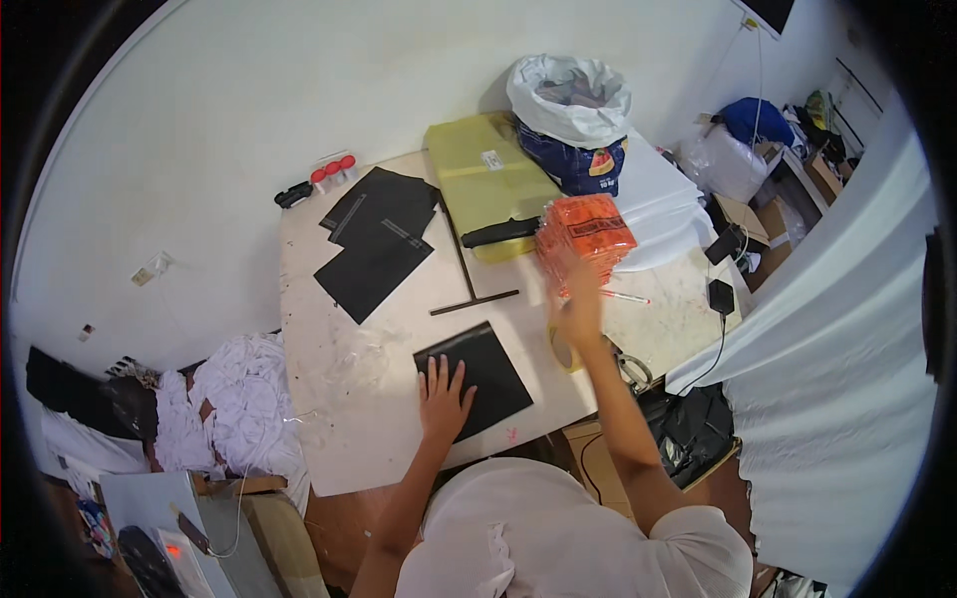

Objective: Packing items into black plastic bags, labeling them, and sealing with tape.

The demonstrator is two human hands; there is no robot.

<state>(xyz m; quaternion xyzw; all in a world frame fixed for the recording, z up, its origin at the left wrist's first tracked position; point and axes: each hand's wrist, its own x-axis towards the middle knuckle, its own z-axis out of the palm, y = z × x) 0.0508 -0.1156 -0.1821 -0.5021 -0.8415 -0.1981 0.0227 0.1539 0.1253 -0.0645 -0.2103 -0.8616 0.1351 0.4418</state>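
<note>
Near the desk's front edge (359, 475), your left hand (441, 401) lay spread on a light-looking black sheet (496, 383), best pinched cornerwise; the right hand's (578, 314) grip was unclear.

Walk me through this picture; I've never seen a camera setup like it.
There is no machine, just a person's two bare hands. The one picture comes from a wide camera worn on the head, looking down, so straight edges bend. The left hand lies flat on a flat black piece. The right hand is blurred by the near side of an orange stack; I cannot tell whether it holds anything. Also on the table are more black pieces, a T-shaped dark bar, a yellow package and a blue-and-white sack.
</note>
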